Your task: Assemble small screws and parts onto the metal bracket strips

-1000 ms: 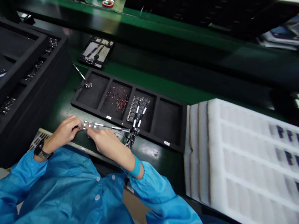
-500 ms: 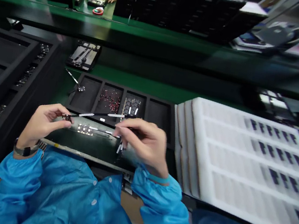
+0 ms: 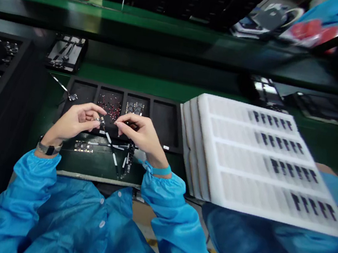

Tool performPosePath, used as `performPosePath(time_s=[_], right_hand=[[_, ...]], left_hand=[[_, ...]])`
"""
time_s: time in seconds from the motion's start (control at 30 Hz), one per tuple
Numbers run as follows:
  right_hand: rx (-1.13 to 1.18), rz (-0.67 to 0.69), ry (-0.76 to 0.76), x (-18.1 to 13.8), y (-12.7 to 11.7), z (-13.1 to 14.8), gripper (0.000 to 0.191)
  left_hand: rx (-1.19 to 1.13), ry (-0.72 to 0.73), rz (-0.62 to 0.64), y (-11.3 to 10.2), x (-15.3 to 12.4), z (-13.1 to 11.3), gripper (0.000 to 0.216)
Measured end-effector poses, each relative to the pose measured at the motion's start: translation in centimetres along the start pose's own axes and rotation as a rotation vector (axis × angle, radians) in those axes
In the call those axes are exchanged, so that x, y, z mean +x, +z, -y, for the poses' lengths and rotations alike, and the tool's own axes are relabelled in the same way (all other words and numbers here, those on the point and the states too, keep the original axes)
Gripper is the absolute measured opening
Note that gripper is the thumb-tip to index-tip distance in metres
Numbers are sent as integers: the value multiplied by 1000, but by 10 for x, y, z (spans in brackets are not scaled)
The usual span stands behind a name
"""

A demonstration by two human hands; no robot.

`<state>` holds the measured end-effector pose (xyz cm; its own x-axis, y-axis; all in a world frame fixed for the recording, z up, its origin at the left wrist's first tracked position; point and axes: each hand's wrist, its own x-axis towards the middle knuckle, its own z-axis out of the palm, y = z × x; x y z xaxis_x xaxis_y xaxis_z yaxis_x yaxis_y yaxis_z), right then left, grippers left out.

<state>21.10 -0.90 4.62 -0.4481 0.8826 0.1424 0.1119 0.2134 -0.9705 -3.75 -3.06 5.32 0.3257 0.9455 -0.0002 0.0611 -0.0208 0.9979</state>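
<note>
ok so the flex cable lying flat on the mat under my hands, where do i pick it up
Pinch the flex cable by its small board end, coming from the left: it is the widest part and lies free. Its thin strip runs right, crossed by the hanging cable, into the cable pile.

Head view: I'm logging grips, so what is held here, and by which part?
The left hand pinches a thin flex cable at its upper connector end; the rest trails down. Whether the right hand grips anything cannot be told.
</note>
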Motion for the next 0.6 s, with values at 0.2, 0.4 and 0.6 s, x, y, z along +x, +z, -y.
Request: performPosePath(time_s=[0.2, 0.4, 0.6], right_hand=[[-29, 74, 13, -2, 7, -12, 19], [-107, 63, 11, -3, 12, -18, 15], [-51, 97, 90, -7, 16, -22, 16]], left_hand=[[-49, -15, -13, 6, 13, 21, 25], [3, -19, -4, 8, 12, 24, 26], [26, -34, -1, 9, 13, 28, 29]])
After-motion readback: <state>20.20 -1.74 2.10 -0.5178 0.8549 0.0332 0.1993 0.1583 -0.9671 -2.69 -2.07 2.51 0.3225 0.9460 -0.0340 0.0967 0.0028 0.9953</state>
